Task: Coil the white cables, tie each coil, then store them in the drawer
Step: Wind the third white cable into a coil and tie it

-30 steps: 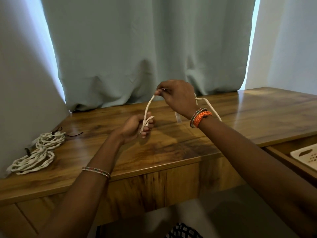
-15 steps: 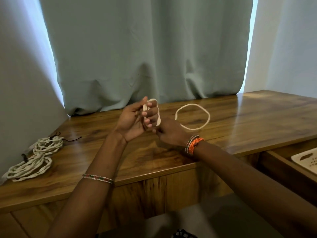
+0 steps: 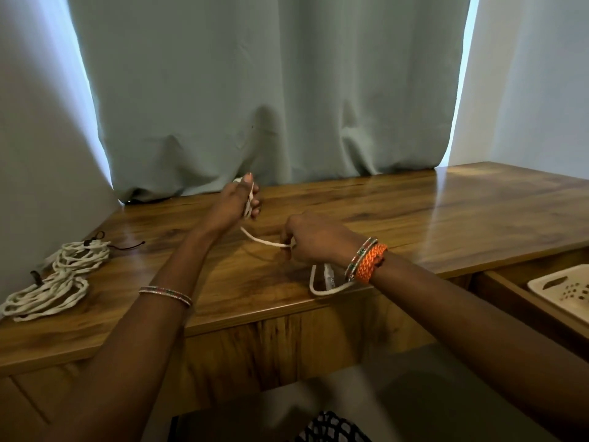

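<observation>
**Both hands on one white cable above the desk**

The left hand (image 3: 237, 199) grips a few turns of the white cable (image 3: 261, 240) wound around its fingers, held above the wooden desk (image 3: 414, 218). The right hand (image 3: 314, 240) pinches the same cable nearer the front edge; a loose loop hangs below that wrist, over the desk edge. Two tied coils (image 3: 55, 279) lie at the desk's left end. At the right, an open drawer (image 3: 510, 291) holds a cream tray (image 3: 564, 291).

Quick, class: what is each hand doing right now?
Left hand: closed around loops of the white cable.
Right hand: pinching the same cable lower down.
</observation>
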Demonstrator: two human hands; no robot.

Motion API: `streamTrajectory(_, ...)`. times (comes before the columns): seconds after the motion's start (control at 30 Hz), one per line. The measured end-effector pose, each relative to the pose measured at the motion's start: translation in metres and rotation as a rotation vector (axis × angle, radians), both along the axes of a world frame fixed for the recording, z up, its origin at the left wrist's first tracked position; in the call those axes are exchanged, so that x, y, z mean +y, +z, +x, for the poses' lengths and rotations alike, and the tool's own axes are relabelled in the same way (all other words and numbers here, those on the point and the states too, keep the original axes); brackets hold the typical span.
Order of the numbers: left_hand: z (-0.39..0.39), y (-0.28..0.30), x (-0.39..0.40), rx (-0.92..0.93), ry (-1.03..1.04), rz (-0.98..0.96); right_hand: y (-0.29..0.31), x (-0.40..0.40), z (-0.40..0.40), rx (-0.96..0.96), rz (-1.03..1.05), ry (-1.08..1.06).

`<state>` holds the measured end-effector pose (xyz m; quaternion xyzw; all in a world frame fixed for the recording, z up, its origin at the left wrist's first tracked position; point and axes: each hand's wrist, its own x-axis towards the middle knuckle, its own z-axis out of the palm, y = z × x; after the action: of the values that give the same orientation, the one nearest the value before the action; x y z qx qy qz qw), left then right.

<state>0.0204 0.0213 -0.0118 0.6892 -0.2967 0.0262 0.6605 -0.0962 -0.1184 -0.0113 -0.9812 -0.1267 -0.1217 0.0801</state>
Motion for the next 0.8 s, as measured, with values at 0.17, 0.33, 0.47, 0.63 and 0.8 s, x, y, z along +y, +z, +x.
streamTrajectory(0.17, -0.002, -0.031, 0.012, -0.132, 0.134, 0.416, 0.022, -0.008, -0.006, -0.113, -0.047, -0.035)
streamTrajectory(0.33, -0.004, -0.033, 0.013, -0.177, 0.121, 0.557, 0.050, -0.014, 0.001, -0.451, -0.099, -0.118)
streamTrajectory(0.47, -0.029, -0.018, -0.001, 0.095, -0.180, 0.352, 0.051, -0.028, 0.024, -0.686, -0.245, -0.142)
streamTrajectory(0.63, -0.058, 0.005, -0.007, 0.226, -0.483, 0.280, 0.026, -0.044, 0.048, -0.904, -0.280, -0.083)
streamTrajectory(0.8, -0.078, 0.021, -0.008, 0.318, -0.695, 0.099, 0.004, -0.041, 0.069, -0.884, -0.212, -0.060)
